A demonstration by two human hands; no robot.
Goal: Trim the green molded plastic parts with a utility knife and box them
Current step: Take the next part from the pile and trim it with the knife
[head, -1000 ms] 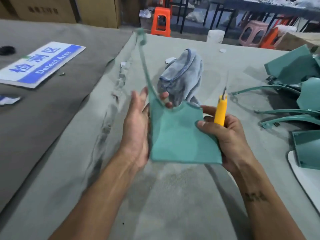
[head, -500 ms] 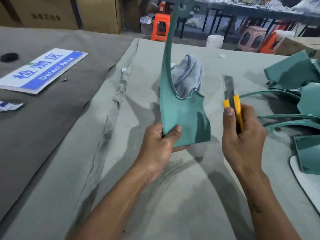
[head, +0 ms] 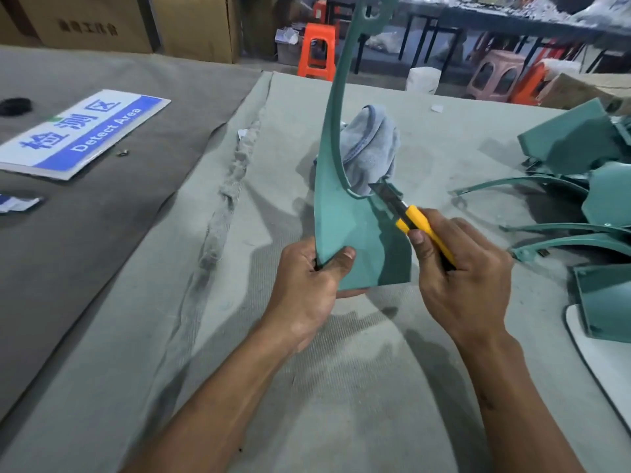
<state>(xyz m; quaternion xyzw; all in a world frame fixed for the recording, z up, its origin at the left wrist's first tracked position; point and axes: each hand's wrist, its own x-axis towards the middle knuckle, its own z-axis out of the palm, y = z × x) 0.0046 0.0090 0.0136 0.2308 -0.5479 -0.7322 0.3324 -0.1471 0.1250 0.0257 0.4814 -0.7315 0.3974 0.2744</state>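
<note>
Open felt mat (head: 341, 387) in front of and below both hands, and to the left up to the mat seam (head: 222, 206). Right side blocked: pile of green molded parts (head: 580, 186) with long arms reaching inward. Crumpled grey cloth (head: 372, 151) sits just behind the held part. "Detect Area" sign (head: 82, 131) far left, well apart.

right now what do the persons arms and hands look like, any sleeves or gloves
Both forearms are bare as far as the frame shows: no sleeves, gloves, watch or rings visible. The left hand and right hand are bare. The right forearm carries a small dark mark, too blurred to identify.
</note>
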